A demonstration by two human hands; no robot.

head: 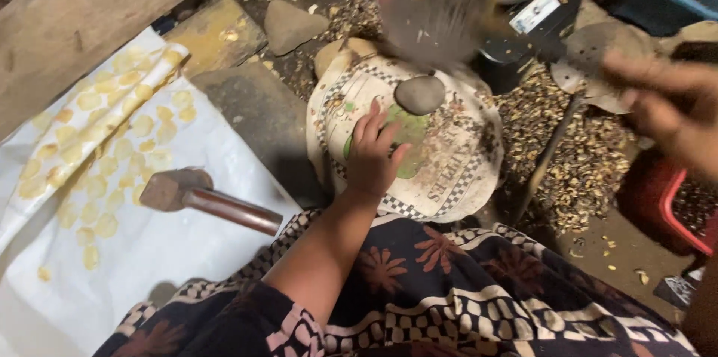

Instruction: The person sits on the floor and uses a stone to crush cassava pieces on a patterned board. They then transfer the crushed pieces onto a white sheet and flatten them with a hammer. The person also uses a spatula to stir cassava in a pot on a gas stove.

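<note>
Dirt floor [254, 114], items lying directly on it
White sheet [164, 252] bearing yellow discs and a hammer [206, 198]; stone [292, 24]; husk litter [591, 155] (scattered) lying alongside.

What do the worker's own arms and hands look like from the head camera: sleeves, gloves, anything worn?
Both hands are bare, no gloves. The left hand shows no rings or watch; its forearm is uncovered up to a short dark sleeve with a pink floral pattern. The right hand is motion-blurred, so nothing worn can be made out.
</note>
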